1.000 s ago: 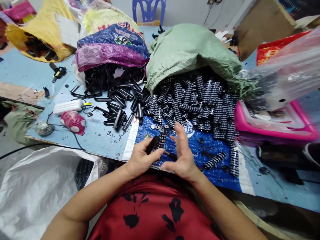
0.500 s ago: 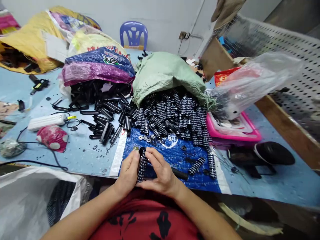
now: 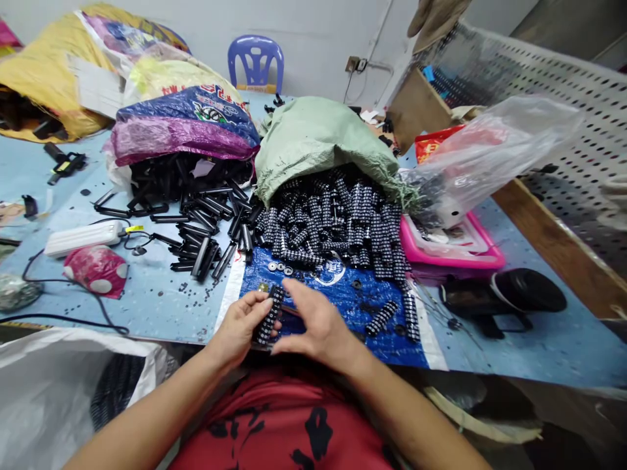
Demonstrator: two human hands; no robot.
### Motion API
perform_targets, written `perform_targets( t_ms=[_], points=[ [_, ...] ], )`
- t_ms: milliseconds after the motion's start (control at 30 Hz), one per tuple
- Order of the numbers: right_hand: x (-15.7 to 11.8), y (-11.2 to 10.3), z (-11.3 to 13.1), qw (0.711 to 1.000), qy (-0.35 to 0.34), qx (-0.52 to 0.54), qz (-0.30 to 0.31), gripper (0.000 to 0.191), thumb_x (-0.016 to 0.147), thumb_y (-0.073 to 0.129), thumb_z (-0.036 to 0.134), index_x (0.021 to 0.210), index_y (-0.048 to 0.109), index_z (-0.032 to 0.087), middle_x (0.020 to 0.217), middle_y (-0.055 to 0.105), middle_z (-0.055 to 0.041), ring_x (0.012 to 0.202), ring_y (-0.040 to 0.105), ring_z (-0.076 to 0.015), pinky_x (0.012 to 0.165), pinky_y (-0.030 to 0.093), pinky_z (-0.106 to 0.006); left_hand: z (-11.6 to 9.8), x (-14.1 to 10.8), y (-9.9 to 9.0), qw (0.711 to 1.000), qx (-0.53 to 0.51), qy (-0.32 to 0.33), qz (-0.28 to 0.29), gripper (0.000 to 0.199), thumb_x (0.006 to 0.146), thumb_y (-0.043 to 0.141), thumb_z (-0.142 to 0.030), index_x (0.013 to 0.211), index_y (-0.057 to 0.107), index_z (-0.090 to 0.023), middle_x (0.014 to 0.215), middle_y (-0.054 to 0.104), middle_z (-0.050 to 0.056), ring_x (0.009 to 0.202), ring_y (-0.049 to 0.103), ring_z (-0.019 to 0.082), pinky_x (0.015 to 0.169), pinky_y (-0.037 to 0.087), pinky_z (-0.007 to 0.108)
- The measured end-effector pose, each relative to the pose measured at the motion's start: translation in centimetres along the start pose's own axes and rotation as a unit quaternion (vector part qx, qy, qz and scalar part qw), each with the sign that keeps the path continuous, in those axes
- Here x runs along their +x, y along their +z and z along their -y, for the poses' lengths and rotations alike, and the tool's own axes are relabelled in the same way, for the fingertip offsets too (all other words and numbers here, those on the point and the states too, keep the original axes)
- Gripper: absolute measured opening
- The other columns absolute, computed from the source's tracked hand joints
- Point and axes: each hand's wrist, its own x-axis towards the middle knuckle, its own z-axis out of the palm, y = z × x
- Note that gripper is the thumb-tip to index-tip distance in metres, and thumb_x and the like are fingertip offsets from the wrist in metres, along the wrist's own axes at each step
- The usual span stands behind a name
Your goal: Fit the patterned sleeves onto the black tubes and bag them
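My left hand (image 3: pixel 240 326) is closed around a black cylinder with a white square pattern (image 3: pixel 269 314), tilted above the table's front edge. Just to its right is my right hand (image 3: pixel 318 326), thumb and fingers spread apart around the cylinder's side, with nothing seen in its grip. A small brass-coloured piece (image 3: pixel 263 287) shows by the cylinder's upper end; whether the two touch I cannot tell. Beyond both hands lies a heap of similar patterned cylinders (image 3: pixel 337 215), spilling from a pale green sack (image 3: pixel 313 134). Several small metal rings (image 3: pixel 280 266) rest on the blue sheet (image 3: pixel 313 284).
Black tubes (image 3: pixel 206 215) spill from a blue and purple bag (image 3: pixel 186 124) at left. A pink tray (image 3: pixel 453 260) and a black mug-like container (image 3: pixel 504 297) stand at right. Loose patterned cylinders (image 3: pixel 382 318) lie near the front edge. A white sack (image 3: pixel 53 391) hangs open at lower left.
My right hand has come away from the patterned cylinder and opened. My left hand has shifted slightly left with the cylinder, which leans more. The whole view has shifted a little.
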Motion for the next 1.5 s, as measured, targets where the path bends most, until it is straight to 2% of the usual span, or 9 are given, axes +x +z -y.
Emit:
perform_targets(
  t_ms=[100,200,367,600,800,967,1100,1333,1500],
  points=[
    [3.6,-5.2,-4.1,0.973,0.102,-0.172,-0.119,0.042,0.1,0.059,0.045,0.133,0.066,0.021,0.126,0.07,-0.0139,0.12,0.065,-0.0313,0.109,0.05,-0.05,-0.8,0.7,-0.5,0.998,-0.005,0.047,-0.044,0.06,0.06,0.095,-0.049,0.097,0.061,-0.015,0.077,0.072,0.003,0.06,0.067,0.014,0.055,0.055,0.023],
    [7.2,-8.7,-7.6,0.933,0.159,-0.317,-0.055,0.034,0.103,0.048,0.035,0.118,0.071,0.014,0.116,0.071,-0.0161,0.106,0.065,-0.0295,0.096,0.049,-0.043,-1.3,1.5,-0.8,0.996,-0.011,0.063,-0.056,0.061,0.059,0.095,-0.049,0.096,0.061,-0.014,0.079,0.073,0.004,0.06,0.068,0.014,0.054,0.055,0.022],
    [9.4,-8.1,-9.5,0.886,0.194,-0.418,0.048,0.034,0.097,0.053,0.023,0.128,0.066,0.017,0.1,0.071,-0.0121,0.087,0.064,-0.0249,0.074,0.043,-0.035,-0.8,2.0,-1.2,0.997,-0.017,0.055,-0.05,0.059,0.065,0.093,-0.049,0.098,0.061,-0.014,0.081,0.074,0.006,0.061,0.068,0.014,0.054,0.054,0.021],
    [9.7,-7.7,-11.0,0.913,0.158,-0.369,0.068,0.028,0.102,0.048,0.023,0.109,0.073,0.016,0.105,0.074,-0.0129,0.095,0.067,-0.0232,0.087,0.048,-0.034,-0.7,1.9,-1.6,0.997,-0.011,0.05,-0.052,0.055,0.067,0.091,-0.05,0.095,0.059,-0.014,0.081,0.073,0.006,0.06,0.066,0.013,0.05,0.051,0.02],
    [6.0,-11.5,-6.6,0.976,0.176,-0.107,-0.073,0.025,0.095,0.063,0.04,0.108,0.075,0.022,0.104,0.076,-0.0057,0.089,0.069,-0.0201,0.084,0.055,-0.036,-0.8,2.2,-2.1,0.998,0.006,0.044,-0.052,0.056,0.066,0.092,-0.05,0.095,0.061,-0.014,0.084,0.074,0.007,0.062,0.067,0.014,0.052,0.053,0.021],
    [-1.3,-15.4,-3.1,0.922,0.362,0.127,-0.063,0.033,0.081,0.078,0.05,0.094,0.077,0.02,0.082,0.072,-0.0052,0.071,0.063,-0.0162,0.066,0.052,-0.031,-1.0,2.3,-2.3,0.998,0.018,0.028,-0.054,0.055,0.065,0.092,-0.049,0.095,0.062,-0.013,0.084,0.074,0.008,0.06,0.066,0.013,0.052,0.054,0.021],
    [-4.9,-15.4,-3.6,0.873,0.443,0.191,-0.064,0.044,0.073,0.082,0.057,0.085,0.076,0.015,0.069,0.067,-0.0048,0.06,0.059,-0.0135,0.055,0.045,-0.026,-1.3,2.3,-2.2,0.997,0.026,0.035,-0.06,0.057,0.064,0.093,-0.048,0.096,0.062,-0.013,0.084,0.074,0.008,0.062,0.066,0.014,0.052,0.054,0.021],
    [-4.3,-13.4,-5.5,0.895,0.392,0.095,-0.191,0.049,0.083,0.071,0.062,0.101,0.074,0.017,0.072,0.067,-0.0021,0.06,0.059,-0.0141,0.055,0.051,-0.029,-1.1,2.3,-2.2,0.996,0.034,0.049,-0.064,0.06,0.063,0.093,-0.049,0.098,0.062,-0.012,0.083,0.074,0.009,0.062,0.066,0.014,0.052,0.054,0.021],
    [-4.2,-12.4,-5.6,0.944,0.247,-0.169,-0.14,0.037,0.097,0.059,0.049,0.111,0.077,0.019,0.1,0.076,-0.0101,0.086,0.07,-0.0226,0.085,0.057,-0.039,-0.8,2.4,-2.4,0.996,0.034,0.059,-0.057,0.057,0.067,0.091,-0.05,0.097,0.061,-0.012,0.084,0.074,0.009,0.061,0.066,0.013,0.051,0.054,0.021]
  ],
)
